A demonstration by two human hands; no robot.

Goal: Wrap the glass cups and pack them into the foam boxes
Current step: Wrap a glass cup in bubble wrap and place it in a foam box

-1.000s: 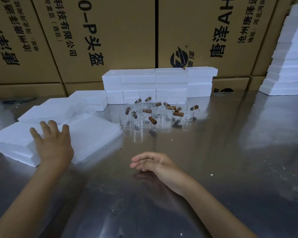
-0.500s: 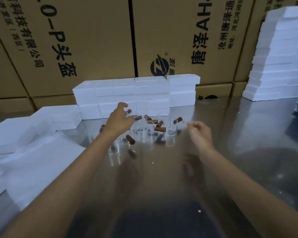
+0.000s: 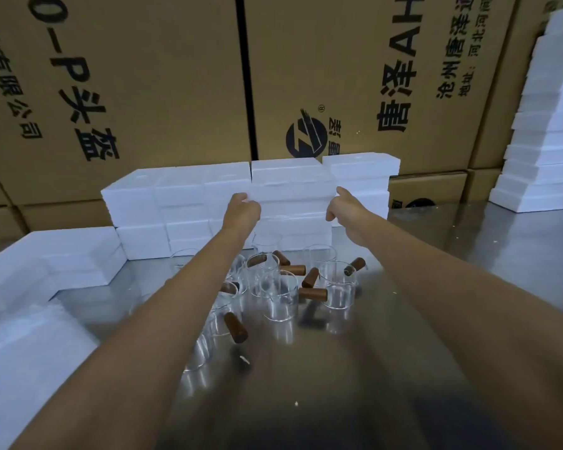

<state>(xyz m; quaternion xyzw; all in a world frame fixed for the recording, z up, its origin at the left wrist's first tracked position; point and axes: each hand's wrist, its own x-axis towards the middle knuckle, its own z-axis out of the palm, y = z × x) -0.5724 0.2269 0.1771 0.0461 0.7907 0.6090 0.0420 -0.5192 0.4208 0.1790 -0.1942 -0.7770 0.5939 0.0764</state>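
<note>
— Starting nearest, what lies on the steel surface (image 3: 436, 287)?

— White foam sheets (image 3: 20, 345) at the near left; how many cannot be told. Between the two forearms stands a cluster of glass cups (image 3: 278, 295) with brown wooden handles (image 3: 312, 293). Nine handles can be counted; the clear bodies overlap, and the left arm hides some, so the cup count is uncertain.

— And the hands?

— Both reach past the cups to the foam boxes (image 3: 290, 180) stacked at the back. The left hand (image 3: 242, 211) has its fingers curled at the left edge of the central stack; the right hand (image 3: 346, 206) has its thumb raised against the right edge, other fingers bent. Whether they truly grip a box or only touch it cannot be told.

— How many boxes?

— Roughly four columns side by side, several layers each; the seams are too faint for an exact count.

— Beyond that?

— A second foam stack (image 3: 553, 131) at the far right, and three large cardboard cartons (image 3: 338, 60) printed in black.
</note>
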